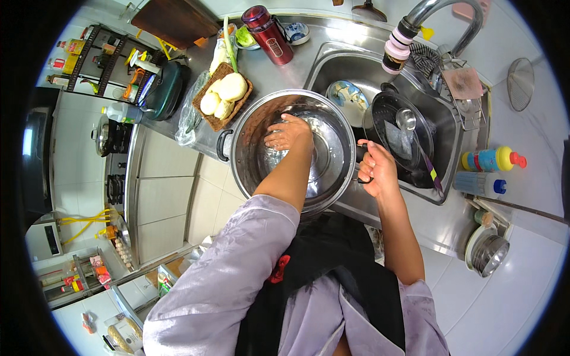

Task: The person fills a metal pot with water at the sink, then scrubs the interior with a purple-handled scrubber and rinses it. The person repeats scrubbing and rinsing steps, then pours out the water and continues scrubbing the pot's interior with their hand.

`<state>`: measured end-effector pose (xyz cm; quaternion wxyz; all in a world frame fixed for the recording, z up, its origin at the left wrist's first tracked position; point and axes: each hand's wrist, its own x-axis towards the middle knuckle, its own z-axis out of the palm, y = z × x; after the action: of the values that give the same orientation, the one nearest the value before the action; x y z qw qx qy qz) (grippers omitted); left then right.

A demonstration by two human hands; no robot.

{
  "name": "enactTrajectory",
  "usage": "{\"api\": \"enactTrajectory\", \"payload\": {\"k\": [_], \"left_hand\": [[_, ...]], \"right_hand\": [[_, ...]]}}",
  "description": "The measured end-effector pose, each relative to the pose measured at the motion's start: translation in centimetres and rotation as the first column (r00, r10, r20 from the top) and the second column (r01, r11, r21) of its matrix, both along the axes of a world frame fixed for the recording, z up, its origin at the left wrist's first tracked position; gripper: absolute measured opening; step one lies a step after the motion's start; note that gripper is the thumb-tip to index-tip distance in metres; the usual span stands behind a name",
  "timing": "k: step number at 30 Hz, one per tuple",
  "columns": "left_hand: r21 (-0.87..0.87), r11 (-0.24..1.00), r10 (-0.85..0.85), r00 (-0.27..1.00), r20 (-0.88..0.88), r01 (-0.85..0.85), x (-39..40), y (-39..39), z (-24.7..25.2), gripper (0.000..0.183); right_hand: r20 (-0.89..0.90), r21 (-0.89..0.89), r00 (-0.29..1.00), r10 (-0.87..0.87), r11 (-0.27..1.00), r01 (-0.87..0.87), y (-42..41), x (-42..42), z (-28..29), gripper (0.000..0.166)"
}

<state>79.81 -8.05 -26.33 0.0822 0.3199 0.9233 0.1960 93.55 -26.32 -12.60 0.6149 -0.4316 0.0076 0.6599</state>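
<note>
A large stainless steel pot (327, 153) with black side handles is tilted at the counter's front edge, its mouth towards me. My left hand (289, 132) reaches inside, fingers spread near the wet inner wall; whether it touches the metal I cannot tell. At the pot's right side, my right hand (377, 169) is closed around the black handle. Right of the pot, the sink (449, 147) holds a patterned bowl (349, 99) and a dark perforated colander (378, 116) with a metal ladle (406, 119) in it.
A wicker basket (244, 99) of peeled pale vegetables stands left of the pot, near a plastic bag (187, 120). A red thermos (272, 42) stands behind. The faucet (418, 15) overhangs the sink. Two bottles, one yellow-capped (490, 159), lie at the right.
</note>
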Motion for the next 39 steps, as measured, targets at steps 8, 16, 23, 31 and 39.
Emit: {"api": "enactTrajectory", "payload": {"k": [8,16,23,31,39], "left_hand": [[0.112,0.455,-0.890,0.448,0.082,0.883,3.4,-8.3,0.6,0.056],[-0.255,0.848,-0.394,0.874,0.282,0.465,6.0,-3.0,2.2,0.073],[-0.234,0.970,0.084,0.993,0.083,-0.062,0.9,2.9,0.6,0.065],[0.067,0.053,-0.968,0.035,0.248,0.996,1.0,-11.6,1.8,0.070],[-0.185,0.453,-0.859,0.483,0.172,0.872,3.7,-8.1,2.4,0.069]], "right_hand": [[0.013,-0.004,0.999,0.042,0.999,-0.042,0.7,0.4,0.1,0.022],[0.006,-0.013,1.000,0.009,1.000,-0.009,0.3,0.3,-0.3,0.022],[-0.004,0.006,0.999,0.049,0.999,-0.049,0.1,-0.1,-0.6,0.021],[0.000,-0.008,0.999,0.054,0.999,-0.054,0.5,0.4,-0.5,0.020],[0.021,-0.008,0.999,0.032,0.999,-0.031,0.8,0.3,-0.6,0.022]]}}
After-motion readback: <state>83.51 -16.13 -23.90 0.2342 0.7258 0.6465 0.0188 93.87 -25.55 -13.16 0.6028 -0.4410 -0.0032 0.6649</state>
